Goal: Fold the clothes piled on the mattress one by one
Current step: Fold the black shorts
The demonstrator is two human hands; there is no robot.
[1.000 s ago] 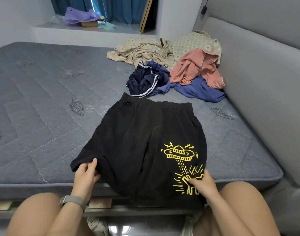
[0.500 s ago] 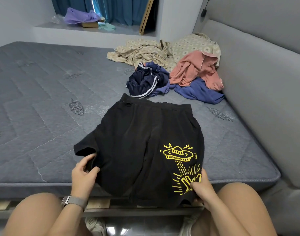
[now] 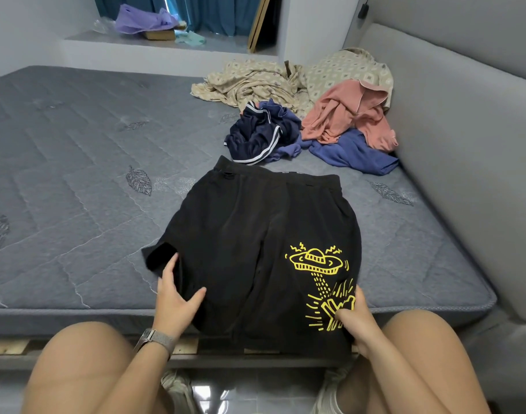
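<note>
The black shorts [image 3: 255, 249] are lying flat on the grey mattress [image 3: 76, 174], waistband pointing away and hems hanging over the near edge. The left hand [image 3: 175, 297] is gripping the left leg hem, thumb spread wide on top of the cloth and the fingers reaching up under a small flap that is turning over. The right hand [image 3: 357, 321] is pinching the right hem, thumb pressing on the yellow saucer print [image 3: 318, 264], the other fingers hiding beneath the fabric. The cloth is looking mostly smooth, with a few soft creases running down the middle. Just beyond the waistband, a pile of clothes [image 3: 309, 121] is sitting bunched against the grey headboard [image 3: 464, 144].
</note>
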